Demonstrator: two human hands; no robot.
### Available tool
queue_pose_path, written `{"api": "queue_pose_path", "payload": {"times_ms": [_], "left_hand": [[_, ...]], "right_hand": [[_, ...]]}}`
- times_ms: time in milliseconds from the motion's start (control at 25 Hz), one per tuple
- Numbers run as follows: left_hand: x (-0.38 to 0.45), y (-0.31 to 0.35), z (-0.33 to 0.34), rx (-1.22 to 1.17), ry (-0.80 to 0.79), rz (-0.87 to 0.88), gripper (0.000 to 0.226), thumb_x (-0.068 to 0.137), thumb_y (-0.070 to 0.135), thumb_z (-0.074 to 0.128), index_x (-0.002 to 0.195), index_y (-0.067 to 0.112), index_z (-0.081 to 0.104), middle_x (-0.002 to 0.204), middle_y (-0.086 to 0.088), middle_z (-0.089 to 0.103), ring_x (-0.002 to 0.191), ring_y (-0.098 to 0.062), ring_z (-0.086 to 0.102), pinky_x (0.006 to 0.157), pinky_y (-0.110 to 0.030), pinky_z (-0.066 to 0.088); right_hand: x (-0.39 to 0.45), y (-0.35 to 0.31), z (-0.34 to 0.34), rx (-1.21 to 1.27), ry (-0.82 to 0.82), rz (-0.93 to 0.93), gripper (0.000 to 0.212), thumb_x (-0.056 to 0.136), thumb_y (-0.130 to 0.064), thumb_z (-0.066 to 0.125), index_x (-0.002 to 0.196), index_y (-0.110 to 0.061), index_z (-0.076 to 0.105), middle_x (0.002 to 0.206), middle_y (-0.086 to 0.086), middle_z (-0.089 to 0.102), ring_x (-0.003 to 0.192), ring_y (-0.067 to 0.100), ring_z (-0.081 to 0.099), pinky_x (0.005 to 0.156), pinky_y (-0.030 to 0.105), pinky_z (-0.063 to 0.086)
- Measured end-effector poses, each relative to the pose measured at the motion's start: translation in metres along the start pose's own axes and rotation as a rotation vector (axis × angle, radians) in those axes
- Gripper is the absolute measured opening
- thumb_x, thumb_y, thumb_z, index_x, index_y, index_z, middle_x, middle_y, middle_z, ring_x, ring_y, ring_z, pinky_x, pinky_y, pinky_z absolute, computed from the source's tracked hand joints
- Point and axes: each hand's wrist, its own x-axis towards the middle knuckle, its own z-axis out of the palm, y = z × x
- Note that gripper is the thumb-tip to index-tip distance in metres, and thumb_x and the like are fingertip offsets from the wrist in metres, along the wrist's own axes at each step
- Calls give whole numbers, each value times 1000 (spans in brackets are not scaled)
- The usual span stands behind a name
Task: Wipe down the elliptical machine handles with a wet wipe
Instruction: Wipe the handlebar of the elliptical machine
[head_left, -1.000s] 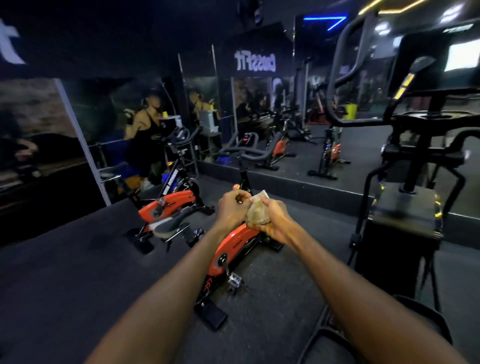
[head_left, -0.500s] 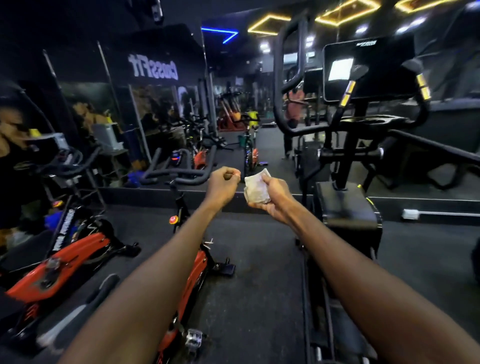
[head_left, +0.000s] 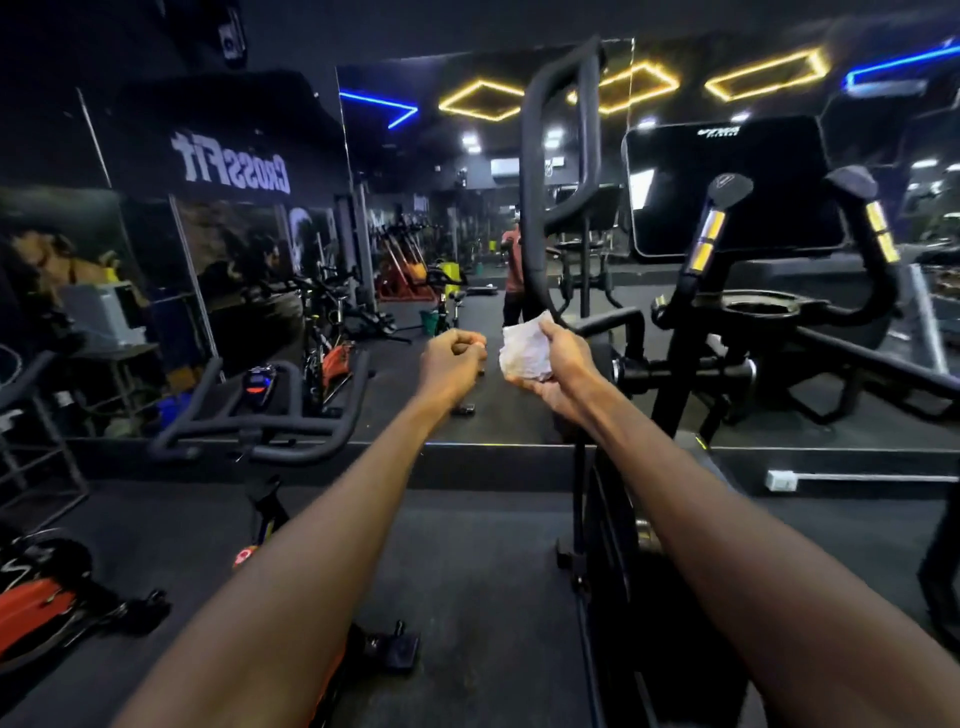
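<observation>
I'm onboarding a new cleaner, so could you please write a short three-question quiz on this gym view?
1. Which hand holds the wet wipe?
2. True or false: the wipe already touches the elliptical's tall loop handle.
3. The left hand is: A) gripping a spin bike; B) curled in a fist, holding nothing visible; C) resting on the console.

Key: 1. The right hand. 2. False; it is held in the air, short of the handle. 3. B.

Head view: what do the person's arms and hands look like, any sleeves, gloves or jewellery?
Both forearms are bare to the bottom edge of the frame, with no sleeves showing. The left hand and right hand are ungloved, and no watch, band or ring is visible.
</observation>
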Motion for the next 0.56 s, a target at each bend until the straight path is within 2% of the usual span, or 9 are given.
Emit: {"api": "queue_pose_path", "payload": {"times_ms": [80,160,240,320,360,440,480,560], "left_hand": [[35,3,13,1,-32,33,13,89,7,60,88,17,68,76,-1,68,67,-14,61,63,-28,51],[75,2,28,-14,-59,60,14,87,10,61,82,22,67,79,-4,69,70,-18,62,69,-35,52],[111,1,41,-26,-76,66,15,87,12,60,80,23,66,79,-3,68,72,-19,61,68,-36,49],[145,1,55,-46,-96,88,11,87,17,59,81,24,65,80,0,68,75,-20,62,69,-35,49],[159,1,62,-61,-96,98,8,86,20,58,83,25,65,81,1,68,78,-21,63,71,-35,51],[182,8,74,-98,-105,112,9,87,25,56,89,23,64,85,0,67,84,-23,64,76,-37,53],[194,13,80,-114,-120,125,11,90,24,54,93,20,64,89,-2,68,87,-24,64,79,-38,53],[214,24,92,-149,-156,160,16,98,21,50,101,13,64,97,-8,68,90,-24,64,84,-38,53]], "right_hand": [[33,-12,0,-7,20,-41,45,105,-39,40,117,0,60,94,16,67,68,24,63,51,29,52],[64,-26,1,-36,111,-138,37,105,-36,41,96,-7,62,84,13,64,66,24,60,57,33,47],[102,-36,0,-124,240,-261,40,101,-46,42,82,-16,59,79,8,61,71,24,58,63,37,46],[147,-42,-2,-252,350,-335,54,86,-67,36,86,-19,60,83,5,60,83,28,58,69,43,45],[151,-49,2,-318,391,-362,60,85,-68,32,94,-17,62,88,5,60,88,28,57,75,44,44],[161,-60,16,-402,430,-404,54,99,-51,29,118,-10,58,98,1,53,93,20,52,84,39,42],[168,-64,25,-445,411,-431,47,104,-43,27,119,-9,55,95,0,50,87,17,50,78,35,42],[183,-56,36,-527,342,-481,47,106,-42,26,117,-6,54,91,3,54,80,18,54,67,30,41]]}}
